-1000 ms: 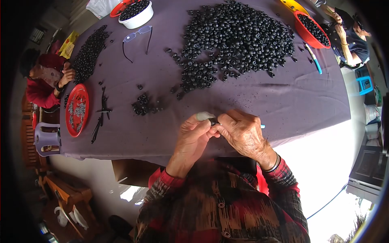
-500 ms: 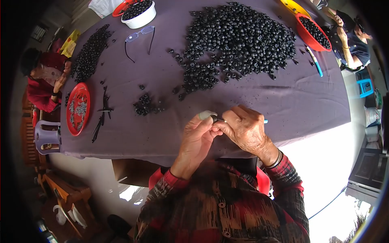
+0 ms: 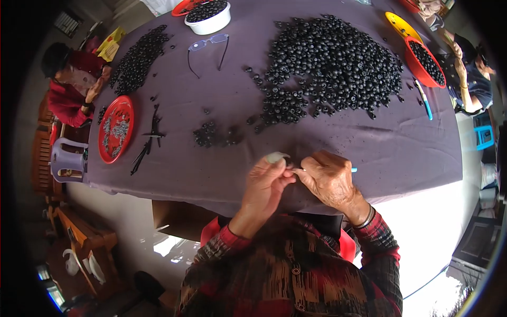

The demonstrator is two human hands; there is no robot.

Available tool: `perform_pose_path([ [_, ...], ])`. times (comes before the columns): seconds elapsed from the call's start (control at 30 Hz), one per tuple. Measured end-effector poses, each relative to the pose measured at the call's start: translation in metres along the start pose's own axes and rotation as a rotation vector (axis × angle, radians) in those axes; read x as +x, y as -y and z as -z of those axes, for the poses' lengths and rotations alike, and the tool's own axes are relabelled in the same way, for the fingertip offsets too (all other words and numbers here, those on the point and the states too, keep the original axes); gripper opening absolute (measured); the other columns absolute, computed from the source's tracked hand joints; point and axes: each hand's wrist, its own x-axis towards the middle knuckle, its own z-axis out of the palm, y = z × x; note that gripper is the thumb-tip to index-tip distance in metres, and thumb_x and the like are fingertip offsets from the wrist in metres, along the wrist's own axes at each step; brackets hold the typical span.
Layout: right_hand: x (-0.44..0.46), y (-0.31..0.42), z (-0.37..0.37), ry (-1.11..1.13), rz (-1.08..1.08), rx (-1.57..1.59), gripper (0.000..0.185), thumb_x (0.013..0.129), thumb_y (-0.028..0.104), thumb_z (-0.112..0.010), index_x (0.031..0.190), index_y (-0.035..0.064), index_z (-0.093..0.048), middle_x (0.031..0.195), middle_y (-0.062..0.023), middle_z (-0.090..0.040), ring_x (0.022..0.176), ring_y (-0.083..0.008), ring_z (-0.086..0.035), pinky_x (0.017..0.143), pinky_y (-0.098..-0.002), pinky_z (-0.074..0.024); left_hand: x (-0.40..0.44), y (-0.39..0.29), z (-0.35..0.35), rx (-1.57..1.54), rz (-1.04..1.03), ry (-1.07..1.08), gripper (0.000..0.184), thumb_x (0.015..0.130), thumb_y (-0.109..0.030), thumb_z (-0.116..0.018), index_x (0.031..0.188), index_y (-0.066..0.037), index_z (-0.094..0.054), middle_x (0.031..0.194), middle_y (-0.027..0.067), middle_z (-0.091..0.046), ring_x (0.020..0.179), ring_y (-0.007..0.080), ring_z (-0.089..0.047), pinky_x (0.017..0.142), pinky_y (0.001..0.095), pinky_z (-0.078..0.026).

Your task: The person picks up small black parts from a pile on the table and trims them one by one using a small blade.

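Observation:
My left hand (image 3: 266,182) is closed in a pinch on a small black round piece (image 3: 288,162), mostly covered by the fingers. A pale covering wraps one of its fingertips. Facing it, my right hand (image 3: 330,178) is closed around a slim pen-like tool (image 3: 354,170); its light blue end sticks out past the knuckles, and its thin tip points at the black piece. Beyond my hands lies a small cluster of black round pieces (image 3: 206,134), and farther off a large heap of the same pieces (image 3: 332,68), several showing a hole.
Around the purple cloth (image 3: 174,169) are a red tray (image 3: 130,138) of small grey bits, black snips (image 3: 153,135), eyeglasses (image 3: 209,43), a white tub (image 3: 211,25), a red bowl (image 3: 434,81) and a blue-and-white pen-like tool (image 3: 425,103). People sit at left (image 3: 76,87) and right (image 3: 470,79).
The whole view has shifted, so the table things appear farther right. My hands remain close together, and the black piece shows less between the left fingers.

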Motion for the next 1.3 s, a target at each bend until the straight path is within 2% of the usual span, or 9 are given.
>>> perform_pose_path([
  [0.13,0.013,-0.001,0.004,0.129,-0.074,0.070,0.021,0.078,0.018,-0.077,0.078,0.0051,-0.060,0.072,-0.0088,-0.061,0.059,-0.0295,-0.060,0.052,-0.0376,-0.0477,0.004,-0.045,0.037,0.540,-0.356,-0.209,0.009,0.090,-0.005,-0.066,0.099,-0.005,-0.067,0.092,0.0021,-0.067,0.074,0.0107,-0.061,0.067,0.0260,-0.051],
  [0.3,0.053,0.002,-0.028,0.058,-0.073,0.114,0.017,0.077,0.013,-0.076,0.087,0.0062,-0.064,0.080,-0.0109,-0.065,0.069,-0.0334,-0.064,0.057,-0.0397,-0.0513,0.011,-0.084,0.058,1.485,-0.740,-0.301,0.013,0.078,-0.006,-0.075,0.088,-0.003,-0.067,0.082,0.0075,-0.062,0.073,0.0224,-0.062,0.064,0.0315,-0.049],
  [0.4,0.076,0.003,-0.059,0.099,-0.065,0.080,0.018,0.077,0.014,-0.074,0.091,0.0059,-0.066,0.084,-0.0122,-0.066,0.074,-0.0350,-0.066,0.062,-0.0427,-0.0533,0.026,-0.090,0.068,1.599,-0.902,-0.266,0.015,0.073,-0.005,-0.075,0.086,-0.005,-0.067,0.082,0.0121,-0.058,0.073,0.0305,-0.061,0.064,0.0377,-0.049],
  [0.57,0.091,0.000,-0.094,0.155,-0.053,-0.026,0.017,0.080,0.015,-0.071,0.082,0.0027,-0.059,0.082,-0.0142,-0.065,0.071,-0.0358,-0.067,0.061,-0.0441,-0.0558,0.035,-0.085,0.074,1.719,-0.850,-0.387,0.015,0.081,-0.015,-0.069,0.094,-0.009,-0.067,0.087,0.0090,-0.059,0.076,0.0332,-0.063,0.065,0.0424,-0.051],
  [0.8,0.084,-0.004,-0.105,0.183,-0.124,-0.022,0.015,0.078,0.012,-0.070,0.085,0.0026,-0.061,0.083,-0.0152,-0.066,0.076,-0.0378,-0.066,0.067,-0.0462,-0.0542,0.035,-0.081,0.064,1.684,-0.838,-0.453,0.016,0.080,-0.012,-0.073,0.092,-0.003,-0.065,0.077,0.0101,-0.055,0.069,0.0304,-0.060,0.060,0.0393,-0.048],
  [1.0,0.072,0.004,-0.044,0.143,-0.207,0.198,0.017,0.078,0.010,-0.070,0.092,0.0041,-0.064,0.086,-0.0155,-0.067,0.078,-0.0339,-0.068,0.065,-0.0414,-0.0539,0.013,-0.059,0.040,1.428,-0.798,-0.277,0.022,0.083,-0.006,-0.071,0.104,-0.001,-0.064,0.079,0.0056,-0.059,0.066,0.0147,-0.057,0.060,0.0277,-0.046],
  [1.03,0.069,0.010,-0.031,0.122,-0.213,0.294,0.018,0.078,0.010,-0.072,0.092,0.0038,-0.064,0.085,-0.0152,-0.067,0.077,-0.0332,-0.068,0.065,-0.0404,-0.0538,0.015,-0.047,0.043,1.239,-0.675,-0.157,0.023,0.087,-0.006,-0.068,0.109,-0.002,-0.063,0.084,0.0010,-0.062,0.070,0.0083,-0.054,0.063,0.0240,-0.045],
  [1.13,0.057,0.020,-0.002,0.068,-0.187,0.457,0.023,0.076,0.007,-0.076,0.095,0.0038,-0.064,0.084,-0.0136,-0.066,0.075,-0.0307,-0.068,0.064,-0.0367,-0.0539,0.004,-0.041,0.013,0.525,-0.074,0.065,0.021,0.096,-0.019,-0.061,0.111,-0.005,-0.065,0.094,0.0022,-0.067,0.085,0.0101,-0.063,0.070,0.0254,-0.049],
  [1.3,0.035,0.024,0.022,0.023,-0.152,0.396,0.028,0.073,0.002,-0.079,0.098,0.0061,-0.066,0.091,-0.0102,-0.068,0.077,-0.0243,-0.069,0.064,-0.0323,-0.0548,0.004,-0.025,-0.008,0.066,0.097,0.244,0.023,0.098,-0.019,-0.058,0.117,-0.008,-0.062,0.101,0.0016,-0.067,0.091,0.0102,-0.064,0.073,0.0243,-0.051],
])
